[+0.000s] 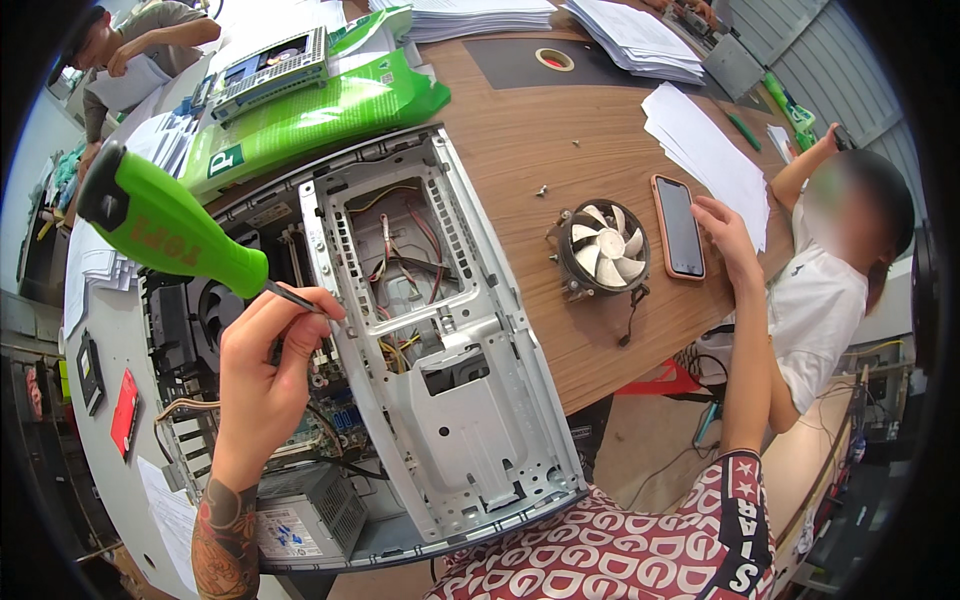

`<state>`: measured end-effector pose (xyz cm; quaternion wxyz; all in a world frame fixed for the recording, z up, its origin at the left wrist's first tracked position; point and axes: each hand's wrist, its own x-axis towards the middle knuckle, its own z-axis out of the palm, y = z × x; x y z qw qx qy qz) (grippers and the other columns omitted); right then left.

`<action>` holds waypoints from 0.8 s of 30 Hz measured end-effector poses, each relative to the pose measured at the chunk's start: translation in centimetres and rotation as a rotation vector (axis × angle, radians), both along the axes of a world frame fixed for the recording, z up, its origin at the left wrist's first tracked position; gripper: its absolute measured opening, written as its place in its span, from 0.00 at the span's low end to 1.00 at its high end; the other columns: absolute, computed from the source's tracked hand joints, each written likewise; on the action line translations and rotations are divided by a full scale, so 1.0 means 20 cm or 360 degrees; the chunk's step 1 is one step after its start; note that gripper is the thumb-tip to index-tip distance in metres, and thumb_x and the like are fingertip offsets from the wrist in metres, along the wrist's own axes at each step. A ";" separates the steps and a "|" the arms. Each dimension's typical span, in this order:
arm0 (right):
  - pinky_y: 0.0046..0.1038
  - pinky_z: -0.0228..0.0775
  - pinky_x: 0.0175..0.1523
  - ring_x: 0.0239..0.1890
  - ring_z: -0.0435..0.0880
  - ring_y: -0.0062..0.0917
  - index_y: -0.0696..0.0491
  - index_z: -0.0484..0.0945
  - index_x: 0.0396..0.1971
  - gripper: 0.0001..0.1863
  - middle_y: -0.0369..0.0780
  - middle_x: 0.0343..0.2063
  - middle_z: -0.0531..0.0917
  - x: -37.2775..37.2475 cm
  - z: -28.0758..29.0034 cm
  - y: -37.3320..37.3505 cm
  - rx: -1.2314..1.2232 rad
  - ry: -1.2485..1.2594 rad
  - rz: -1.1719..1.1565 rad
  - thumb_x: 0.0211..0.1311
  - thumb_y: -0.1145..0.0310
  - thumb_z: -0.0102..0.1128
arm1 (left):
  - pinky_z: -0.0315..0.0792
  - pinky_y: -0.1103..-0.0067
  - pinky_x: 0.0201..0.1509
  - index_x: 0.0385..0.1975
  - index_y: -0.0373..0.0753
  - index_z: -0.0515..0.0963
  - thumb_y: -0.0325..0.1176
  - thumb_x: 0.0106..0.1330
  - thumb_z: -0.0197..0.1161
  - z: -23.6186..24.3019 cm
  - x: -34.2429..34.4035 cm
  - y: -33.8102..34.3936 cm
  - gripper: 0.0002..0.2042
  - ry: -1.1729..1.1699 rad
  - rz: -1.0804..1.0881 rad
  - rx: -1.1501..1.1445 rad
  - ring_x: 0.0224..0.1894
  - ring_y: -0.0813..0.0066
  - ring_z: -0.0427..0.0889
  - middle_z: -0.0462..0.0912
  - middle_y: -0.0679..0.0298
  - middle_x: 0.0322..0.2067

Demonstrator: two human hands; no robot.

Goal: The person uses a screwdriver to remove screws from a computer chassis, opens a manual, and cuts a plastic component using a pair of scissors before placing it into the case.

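Observation:
My left hand (275,350) pinches the thin metal shaft of a screwdriver (180,225). Its green and black handle tilts up and to the left. Below it lies an opened computer case (480,420), its grey metal frame and drive bay uppermost, with coloured cables inside; the tip's exact contact is hidden by my fingers. My right hand (733,235) is at the right edge of a phone (680,225) in an orange-pink case, fingers loosely bent and apart; whether they touch it I cannot tell. A round cooling fan (605,250) with pale blades rests left of the phone.
Loose screws (541,191) lie beyond the fan. A green plastic package (310,125) with a metal drive unit (270,75) on it is behind the case. Paper stacks (640,40) and a tape roll (554,60) are farther back. One person (830,250) sits at right, another (150,50) far left.

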<state>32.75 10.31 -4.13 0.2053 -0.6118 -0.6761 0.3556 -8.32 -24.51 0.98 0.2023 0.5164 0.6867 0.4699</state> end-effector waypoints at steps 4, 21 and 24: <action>0.31 0.58 0.65 0.60 0.73 0.33 0.61 0.74 0.58 0.33 0.48 0.52 0.79 0.00 0.00 0.00 0.0003 0.0012 0.0040 0.59 0.54 0.66 | 0.65 0.83 0.30 0.34 0.31 0.79 0.23 0.69 0.56 0.02 0.00 -0.03 0.05 0.0021 0.0026 0.0011 0.26 0.82 0.70 0.76 0.65 0.27; 0.22 0.59 0.44 0.39 0.71 0.18 0.53 0.80 0.53 0.24 0.35 0.44 0.83 0.04 -0.07 0.04 -0.0074 0.0135 -0.0063 0.60 0.56 0.64 | 0.68 0.81 0.34 0.34 0.32 0.78 0.22 0.68 0.56 0.01 0.01 -0.01 0.04 0.0085 0.0016 -0.0020 0.28 0.76 0.73 0.78 0.64 0.27; 0.18 0.57 0.39 0.35 0.67 0.15 0.53 0.80 0.53 0.24 0.29 0.38 0.81 0.04 -0.07 0.04 -0.0029 0.0132 -0.0047 0.60 0.56 0.62 | 0.68 0.81 0.35 0.34 0.32 0.78 0.22 0.67 0.56 0.02 0.01 -0.01 0.04 0.0093 0.0016 -0.0023 0.29 0.76 0.74 0.78 0.64 0.27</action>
